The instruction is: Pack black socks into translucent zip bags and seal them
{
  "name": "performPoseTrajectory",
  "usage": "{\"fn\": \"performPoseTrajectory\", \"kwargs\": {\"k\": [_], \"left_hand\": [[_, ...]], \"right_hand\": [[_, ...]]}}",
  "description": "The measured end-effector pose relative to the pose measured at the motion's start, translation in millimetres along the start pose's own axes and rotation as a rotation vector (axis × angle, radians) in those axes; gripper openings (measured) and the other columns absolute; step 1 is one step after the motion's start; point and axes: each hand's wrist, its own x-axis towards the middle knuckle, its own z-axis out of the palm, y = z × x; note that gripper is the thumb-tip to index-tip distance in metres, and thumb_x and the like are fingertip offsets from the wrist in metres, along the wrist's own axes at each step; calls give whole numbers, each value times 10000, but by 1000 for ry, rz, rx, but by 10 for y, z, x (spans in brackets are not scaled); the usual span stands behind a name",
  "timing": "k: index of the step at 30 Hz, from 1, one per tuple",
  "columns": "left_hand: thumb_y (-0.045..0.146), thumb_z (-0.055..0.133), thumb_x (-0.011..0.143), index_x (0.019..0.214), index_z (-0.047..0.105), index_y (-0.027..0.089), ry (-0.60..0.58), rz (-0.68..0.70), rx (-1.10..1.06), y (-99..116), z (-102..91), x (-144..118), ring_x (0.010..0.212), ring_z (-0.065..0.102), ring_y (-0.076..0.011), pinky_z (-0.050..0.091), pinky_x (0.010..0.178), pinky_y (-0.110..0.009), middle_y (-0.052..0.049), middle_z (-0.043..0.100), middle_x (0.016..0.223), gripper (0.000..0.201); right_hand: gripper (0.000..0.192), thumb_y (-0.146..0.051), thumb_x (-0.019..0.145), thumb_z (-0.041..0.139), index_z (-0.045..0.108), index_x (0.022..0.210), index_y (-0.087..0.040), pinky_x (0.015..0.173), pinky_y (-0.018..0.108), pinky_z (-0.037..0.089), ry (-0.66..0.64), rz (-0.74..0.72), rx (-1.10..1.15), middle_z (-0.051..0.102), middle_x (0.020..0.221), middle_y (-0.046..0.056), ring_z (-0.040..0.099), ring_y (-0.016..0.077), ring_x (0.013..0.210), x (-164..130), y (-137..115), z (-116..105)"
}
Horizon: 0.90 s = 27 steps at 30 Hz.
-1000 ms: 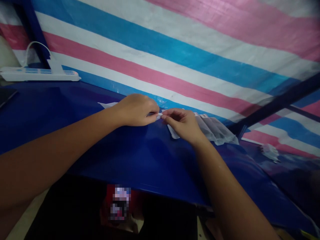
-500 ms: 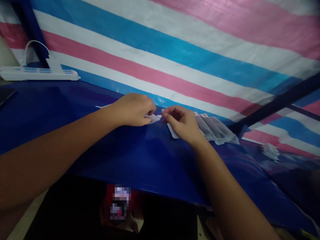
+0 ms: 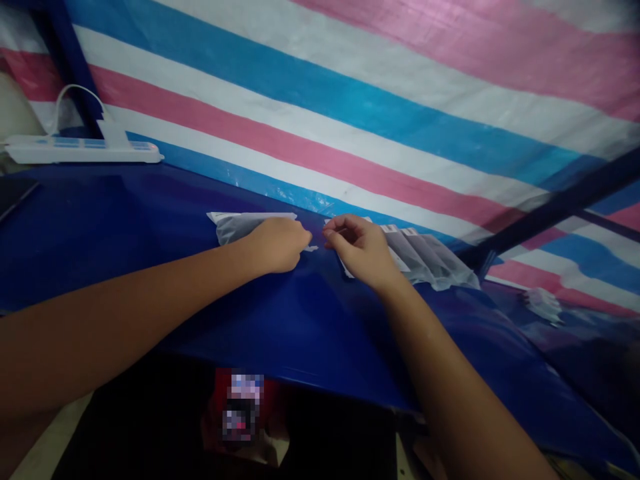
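Note:
My left hand [image 3: 281, 245] is closed, knuckles up, over the middle of the table. By its fingertips shows a small white scrap [image 3: 311, 249]; whether the fingers grip it is hidden. Behind that hand lies a grey plastic-wrapped packet [image 3: 234, 228] with a white upper edge. To the right, my right hand [image 3: 361, 252] has thumb and fingers curled together in a pinch, and anything between the tips is too small to make out. It partly covers a white-edged packet [image 3: 400, 261], beside a row of several clear-bagged grey packets [image 3: 434, 257].
The blue table [image 3: 300, 327] ends in a front edge near me. A white power strip [image 3: 85, 152] with a plugged-in cable stands at the far left. Striped sheeting [image 3: 320, 113] hangs behind. Another pale bundle [image 3: 543, 305] lies far right.
My left hand has moved slightly down and turned knuckles up; the white strip at its fingers shows less. The packet behind it is now more visible. My right hand has barely moved.

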Motion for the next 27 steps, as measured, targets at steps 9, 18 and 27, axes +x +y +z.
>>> {"fn": "performPoseTrajectory", "kwargs": {"k": [9,18,27], "left_hand": [[234,586,828,1085,707,162,-224,-419,98,-925,-25,44,913,660,-300,457,693,-354,-172,704,1128,293],[355,634,838,1058,698,209,-223,-657,15,-1493,79,-72,911,617,-263,445,729,-347,-118,705,1119,272],[306,624,826,1167,680,118,-220,-802,-10,-1572,227,-70,1016,631,-337,510,823,-447,-205,671,1198,393]], "right_hand": [[95,-264,874,587,668,914,-236,648,352,523,-5,10,-64,701,856,33,645,172,677,1,62,-16],[98,-278,875,588,666,881,-219,613,341,474,-51,-5,-143,700,808,37,624,179,680,-4,4,-41],[120,-295,874,588,680,892,-221,590,336,449,-73,7,-184,706,813,37,607,174,655,-17,-36,-51]]}}
